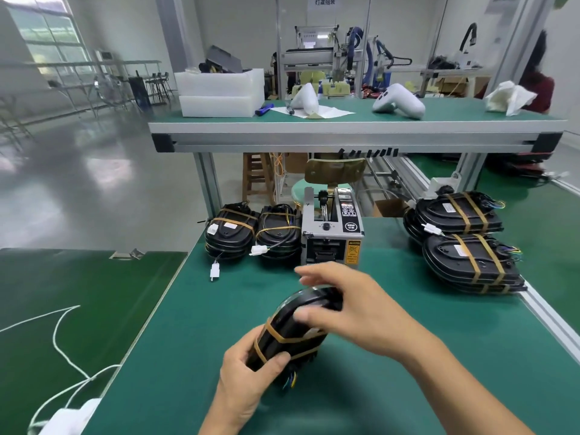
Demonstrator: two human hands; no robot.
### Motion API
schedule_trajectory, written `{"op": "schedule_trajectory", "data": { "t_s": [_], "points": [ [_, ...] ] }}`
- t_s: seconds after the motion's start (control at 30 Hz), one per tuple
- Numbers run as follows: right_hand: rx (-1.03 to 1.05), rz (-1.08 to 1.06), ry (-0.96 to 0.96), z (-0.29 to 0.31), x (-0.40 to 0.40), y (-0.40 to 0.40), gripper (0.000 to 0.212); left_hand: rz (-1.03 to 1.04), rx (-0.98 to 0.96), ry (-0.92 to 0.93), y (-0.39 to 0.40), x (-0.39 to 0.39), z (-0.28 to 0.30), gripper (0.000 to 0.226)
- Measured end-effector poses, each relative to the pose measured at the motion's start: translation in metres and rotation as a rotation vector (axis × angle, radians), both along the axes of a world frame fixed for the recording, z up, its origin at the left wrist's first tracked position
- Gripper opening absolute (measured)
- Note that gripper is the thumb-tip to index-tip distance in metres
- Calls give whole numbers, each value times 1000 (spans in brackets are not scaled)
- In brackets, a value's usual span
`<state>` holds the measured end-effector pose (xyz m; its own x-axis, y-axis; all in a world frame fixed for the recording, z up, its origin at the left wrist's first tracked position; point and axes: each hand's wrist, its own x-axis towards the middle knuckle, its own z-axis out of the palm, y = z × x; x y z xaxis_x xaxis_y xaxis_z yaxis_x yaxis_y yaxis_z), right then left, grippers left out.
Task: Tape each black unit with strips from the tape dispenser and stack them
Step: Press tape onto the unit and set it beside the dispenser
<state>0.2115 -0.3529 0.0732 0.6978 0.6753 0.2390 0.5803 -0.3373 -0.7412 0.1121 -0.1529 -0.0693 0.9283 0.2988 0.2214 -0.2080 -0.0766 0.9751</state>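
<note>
Your left hand (248,372) grips the black unit's (295,328) near end; your right hand (342,302), fingers loosely spread, rests over its far end. It looks rigid, smooth, possibly slippery: hold the edges.

Factory assembly floor, green-matted workbench (361,356) on aluminium framing, tape dispenser (332,233), stacks of taped black units (464,240), dispensing machine (326,54) behind, polished concrete.

Glossy grey floor (94,171), bright window (53,36) at left, green-topped aluminium-framed workbench (345,120), white walls (238,23).
</note>
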Motion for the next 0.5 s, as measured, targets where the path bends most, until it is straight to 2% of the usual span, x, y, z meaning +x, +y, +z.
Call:
{"op": "schedule_trajectory", "data": {
  "t_s": [0.07,0.1,0.17,0.27,0.33,0.5],
  "points": [
    [292,-86,235,-3,19,-9,39,-8,-2,2,1,0,-1,56],
    [384,-199,293,-8,33,-12,28,-18,0,6,1,0,0,57],
    [410,-450,355,-25,61,-11,12,-36,0,21,0,0,0,61],
    [273,-629,430,-55,88,2,17,-40,-16,11,-1,0,2,60],
    [206,-635,420,-64,95,12,25,-39,-6,6,-1,0,3,58],
    [185,-604,377,-62,97,30,42,-53,-27,28,0,1,0,65]
  ]
}}
